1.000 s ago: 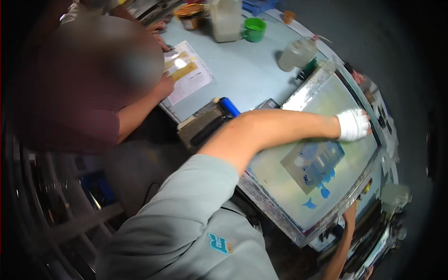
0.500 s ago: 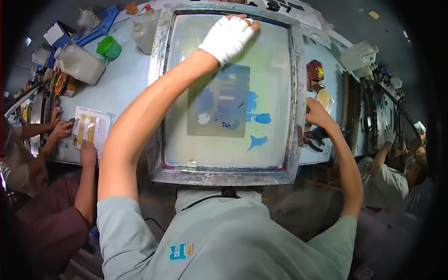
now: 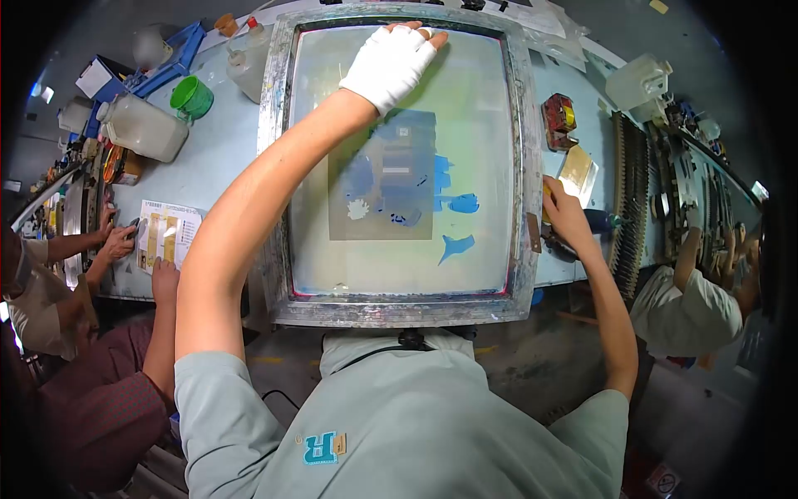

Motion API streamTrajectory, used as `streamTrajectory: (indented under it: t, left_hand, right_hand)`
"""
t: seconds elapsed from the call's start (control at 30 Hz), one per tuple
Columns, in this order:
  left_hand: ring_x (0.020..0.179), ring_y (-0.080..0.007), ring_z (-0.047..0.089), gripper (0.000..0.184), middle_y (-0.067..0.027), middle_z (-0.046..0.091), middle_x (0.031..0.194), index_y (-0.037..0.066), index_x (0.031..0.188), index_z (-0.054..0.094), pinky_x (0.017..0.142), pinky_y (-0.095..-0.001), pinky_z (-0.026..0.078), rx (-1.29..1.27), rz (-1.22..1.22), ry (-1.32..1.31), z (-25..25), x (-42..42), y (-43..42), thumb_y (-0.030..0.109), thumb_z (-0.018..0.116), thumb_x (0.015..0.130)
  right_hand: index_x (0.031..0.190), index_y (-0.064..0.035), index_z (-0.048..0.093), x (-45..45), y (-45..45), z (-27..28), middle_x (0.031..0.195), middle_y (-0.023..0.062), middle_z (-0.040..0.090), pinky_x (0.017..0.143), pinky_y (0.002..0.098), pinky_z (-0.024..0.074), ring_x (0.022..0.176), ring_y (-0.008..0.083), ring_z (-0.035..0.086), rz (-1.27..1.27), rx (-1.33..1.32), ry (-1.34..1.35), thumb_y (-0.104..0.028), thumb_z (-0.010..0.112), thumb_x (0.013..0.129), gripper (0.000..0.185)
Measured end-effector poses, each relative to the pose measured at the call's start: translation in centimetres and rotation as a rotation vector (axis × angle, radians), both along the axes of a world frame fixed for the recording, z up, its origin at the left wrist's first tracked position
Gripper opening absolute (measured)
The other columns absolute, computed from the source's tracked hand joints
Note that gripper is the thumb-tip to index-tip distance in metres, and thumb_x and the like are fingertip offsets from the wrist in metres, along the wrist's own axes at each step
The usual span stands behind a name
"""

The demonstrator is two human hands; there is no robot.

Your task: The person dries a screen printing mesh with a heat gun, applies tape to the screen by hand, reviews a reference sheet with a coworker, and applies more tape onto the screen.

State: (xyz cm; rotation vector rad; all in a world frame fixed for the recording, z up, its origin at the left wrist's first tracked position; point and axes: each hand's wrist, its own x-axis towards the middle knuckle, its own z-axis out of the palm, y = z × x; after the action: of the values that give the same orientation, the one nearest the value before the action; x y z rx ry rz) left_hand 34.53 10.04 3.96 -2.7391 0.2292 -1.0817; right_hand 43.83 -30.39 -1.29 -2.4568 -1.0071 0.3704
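A framed printing screen (image 3: 399,309) lies before me, its mesh green-tinted with a grey rectangle and blue patches (image 3: 457,248). My left hand (image 3: 392,66), in a white fingerless glove, rests at the far side of the mesh with its fingers stretched toward the far frame bar. Beside the right frame bar, my right hand (image 3: 567,214) is closed, bare, with a bit of yellow showing at its fingers; what it grips is mostly hidden. A dark tool-like object with a teal end (image 3: 600,221) lies just right of that hand.
A red box (image 3: 559,116) and a yellowish flat piece (image 3: 577,173) lie right of the screen, near a dark toothed rack (image 3: 629,200). Leftward are a green cup (image 3: 192,97), a white jug (image 3: 143,126) and a printed sheet (image 3: 166,234) with other people's hands around it.
The view has shifted slightly. My right hand has closed in beside the frame, and the pliers-like tool seen under it before is now largely hidden. My left hand stays at the far side.
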Motion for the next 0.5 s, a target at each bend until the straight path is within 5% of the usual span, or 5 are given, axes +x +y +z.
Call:
streamTrajectory:
  t: [0.03,0.07,0.13,0.27,0.5]
  left_hand:
    - [0.123,-0.0281,0.054,0.048,-0.0099,0.059,0.12,0.011,0.135,0.051,0.097,-0.0396,0.044,0.002,-0.004,0.001,-0.1,-0.1,0.0,0.008,0.053,0.087]
    - [0.123,-0.0281,0.054,0.048,-0.0099,0.059,0.12,0.011,0.135,0.051,0.097,-0.0396,0.044,0.0,-0.006,0.002,-0.2,-0.2,0.1,0.008,0.053,0.087]
    - [0.121,-0.0287,0.055,0.046,-0.0105,0.059,0.12,0.011,0.134,0.052,0.096,-0.0402,0.045,-0.008,-0.006,0.008,-0.1,0.0,0.1,0.009,0.054,0.087]
    - [0.104,-0.0317,0.064,0.038,-0.0124,0.066,0.104,0.009,0.125,0.057,0.087,-0.0424,0.051,-0.087,0.051,0.159,1.2,0.4,-0.5,0.01,0.053,0.087]
    - [0.115,-0.0288,0.059,0.047,-0.0115,0.063,0.114,0.011,0.133,0.053,0.1,-0.0412,0.045,0.023,-0.032,-0.027,-0.3,0.3,0.3,0.006,0.053,0.086]
  right_hand:
    - [0.133,-0.0108,0.054,-0.4,0.1,0.1,0.095,0.0228,0.067,0.079,0.044,0.0496,0.091,0.0412,0.064,-0.048,0.018,0.062,-0.025,0.053,0.099,0.037]
    - [0.132,-0.0011,0.052,-0.5,-0.1,0.6,0.107,0.0158,0.065,0.085,0.0302,0.0485,0.093,0.0198,0.064,-0.054,-0.021,0.145,-0.021,0.051,0.101,0.036]
    - [0.129,-0.0028,0.056,0.5,-0.3,2.6,0.11,0.0102,0.065,0.085,0.0277,0.047,0.092,0.0149,0.06,-0.14,-0.173,0.374,-0.021,0.051,0.101,0.033]
    - [0.114,-0.004,0.067,3.8,-3.4,5.2,0.1,0.0023,0.066,0.084,0.0249,0.0453,0.092,0.0106,0.057,0.055,-0.034,0.306,-0.012,0.051,0.095,0.026]
    - [0.097,-0.0038,0.07,2.4,-2.4,17.8,0.089,0.0096,0.071,0.079,0.0303,0.0516,0.081,0.0192,0.066,0.118,-0.265,0.013,-0.011,0.053,0.081,0.024]
